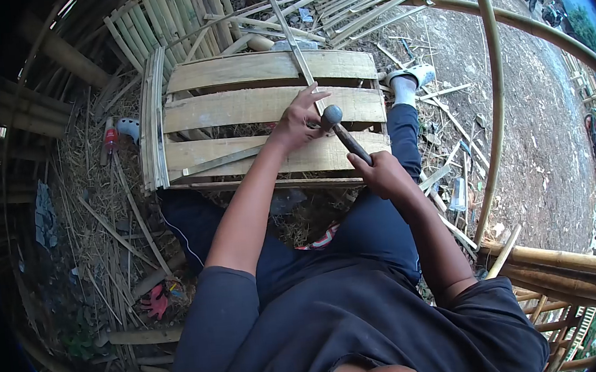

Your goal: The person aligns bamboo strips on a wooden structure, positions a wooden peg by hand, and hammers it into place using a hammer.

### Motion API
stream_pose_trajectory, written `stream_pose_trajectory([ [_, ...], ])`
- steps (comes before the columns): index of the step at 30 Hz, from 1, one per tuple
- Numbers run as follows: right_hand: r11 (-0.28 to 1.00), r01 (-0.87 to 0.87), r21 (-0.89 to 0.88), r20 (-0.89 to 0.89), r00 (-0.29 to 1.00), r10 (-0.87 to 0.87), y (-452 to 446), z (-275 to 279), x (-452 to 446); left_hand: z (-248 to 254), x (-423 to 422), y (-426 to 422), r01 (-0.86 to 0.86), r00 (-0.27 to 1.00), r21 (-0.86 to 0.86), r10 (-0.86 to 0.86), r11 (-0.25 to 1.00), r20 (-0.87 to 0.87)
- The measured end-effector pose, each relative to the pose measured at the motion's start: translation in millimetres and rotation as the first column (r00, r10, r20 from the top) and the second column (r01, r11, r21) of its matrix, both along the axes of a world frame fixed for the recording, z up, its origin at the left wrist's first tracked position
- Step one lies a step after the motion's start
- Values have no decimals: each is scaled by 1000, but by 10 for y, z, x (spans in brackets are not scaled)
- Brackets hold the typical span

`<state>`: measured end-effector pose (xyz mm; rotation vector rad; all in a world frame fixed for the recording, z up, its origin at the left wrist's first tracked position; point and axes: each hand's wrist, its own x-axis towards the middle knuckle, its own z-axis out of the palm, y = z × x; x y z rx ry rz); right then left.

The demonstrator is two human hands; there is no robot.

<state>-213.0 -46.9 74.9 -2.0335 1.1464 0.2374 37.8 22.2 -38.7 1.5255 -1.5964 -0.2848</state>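
My right hand (385,173) is closed around the dark handle of a hammer (352,142). The rounded metal hammer head is beside my left hand (299,120), over the slatted wooden crate (273,106). The fingers of my left hand are bent around the near end of a long, thin bamboo strip (292,41), which reaches away past the crate's far edge. Exactly where the fingertips meet the strip is partly hidden. Another flat strip (221,161) lies slanting across the nearest slat, left of my left forearm.
Upright strips (153,121) line the crate's left side. Slatted bamboo panels (360,3) lie beyond it. A curved bamboo pole (496,98) stands on the right. A red bottle (111,135), a red glove (155,301) and scattered offcuts are on the left ground.
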Motion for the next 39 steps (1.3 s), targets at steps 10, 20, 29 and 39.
stream_pose_trajectory([
  [10,998,43,34,145,988,-48,40,358,-72,-3,-16,-4,-3,989,82,15,997,-147],
  [20,995,80,61,165,982,-89,70,634,-67,-128,9,-27,-10,989,61,19,998,-144],
  [29,1000,17,11,38,999,-17,-85,248,-4,-106,-12,-24,-14,983,54,24,998,-183],
  [39,996,31,79,-69,997,-25,-52,12,-33,-124,16,-39,33,990,67,-23,997,-142],
])
